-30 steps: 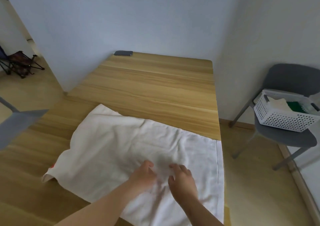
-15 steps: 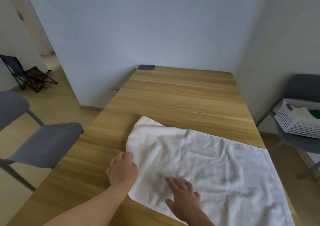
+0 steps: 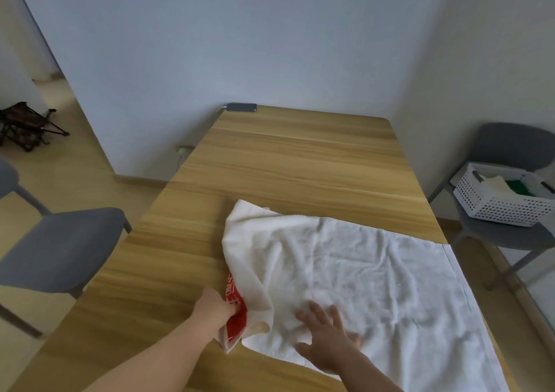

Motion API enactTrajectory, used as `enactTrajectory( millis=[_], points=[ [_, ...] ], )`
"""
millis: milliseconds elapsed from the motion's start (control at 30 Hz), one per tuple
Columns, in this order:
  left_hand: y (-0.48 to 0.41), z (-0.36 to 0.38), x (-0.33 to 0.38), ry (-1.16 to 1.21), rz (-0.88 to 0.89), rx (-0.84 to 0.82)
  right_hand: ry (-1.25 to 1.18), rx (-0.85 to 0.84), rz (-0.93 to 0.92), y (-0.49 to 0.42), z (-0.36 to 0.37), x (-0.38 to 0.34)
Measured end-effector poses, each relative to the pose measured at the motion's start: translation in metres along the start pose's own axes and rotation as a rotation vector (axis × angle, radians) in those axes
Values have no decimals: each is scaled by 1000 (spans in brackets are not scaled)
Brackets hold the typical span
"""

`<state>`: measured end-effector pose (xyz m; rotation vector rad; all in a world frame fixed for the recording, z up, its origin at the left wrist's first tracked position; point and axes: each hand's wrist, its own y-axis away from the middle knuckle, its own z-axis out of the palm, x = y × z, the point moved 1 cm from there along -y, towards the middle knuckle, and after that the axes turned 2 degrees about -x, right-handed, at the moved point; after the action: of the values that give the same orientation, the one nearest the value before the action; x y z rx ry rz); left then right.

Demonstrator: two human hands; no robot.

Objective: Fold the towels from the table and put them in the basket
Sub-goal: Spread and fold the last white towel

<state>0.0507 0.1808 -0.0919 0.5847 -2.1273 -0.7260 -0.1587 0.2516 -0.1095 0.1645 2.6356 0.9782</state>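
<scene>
Towel (image 3: 360, 271) spread at the table's (image 3: 300, 157) near right corner
The left hand (image 3: 214, 304) grasps its left edge, turned up to show red print. The right hand (image 3: 327, 331) lies flat on it, fingers spread. The basket (image 3: 495, 205) sits on a chair (image 3: 510, 235).

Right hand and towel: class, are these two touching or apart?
Touching. The head view shows the right hand lying flat, palm down, pressed on the towel, with no gap between them.
</scene>
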Motion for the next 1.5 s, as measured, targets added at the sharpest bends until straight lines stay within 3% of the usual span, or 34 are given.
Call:
enactTrajectory(
  millis=[100,200,433,567,633,733,800,900,1033,1200,1267,1400,1500],
  points=[
    [2,4,4,-80,36,-34,-12,1,8,5,-3,-1],
    [1,4,11,92,73,41,-17,-4,2,7,-6,-3],
    [9,-52,42,313,243,463,-29,-19,13,7,-13,-2],
    [3,-80,24,15,329,674,-49,-15,46,6,-15,-6],
    [-6,-79,12,-100,286,527,-74,6,60,6,-17,-10],
    [-19,-71,4,73,146,176,-76,47,77,4,-20,-19],
    [-24,-64,1,232,73,142,-79,54,84,3,-19,-24],
    [-29,-51,-2,146,42,101,-108,88,60,3,-17,-22],
    [-34,-39,9,26,76,-58,-119,111,41,6,-16,-18],
    [-29,-13,40,123,127,-347,-137,113,39,7,-17,-16],
    [-33,-8,47,217,84,-323,-137,115,34,6,-18,-14],
    [-45,-6,55,430,-48,-109,-144,102,25,6,-20,-12],
    [-46,-4,62,523,-102,-229,-151,92,34,5,-20,-13]
  ],
)
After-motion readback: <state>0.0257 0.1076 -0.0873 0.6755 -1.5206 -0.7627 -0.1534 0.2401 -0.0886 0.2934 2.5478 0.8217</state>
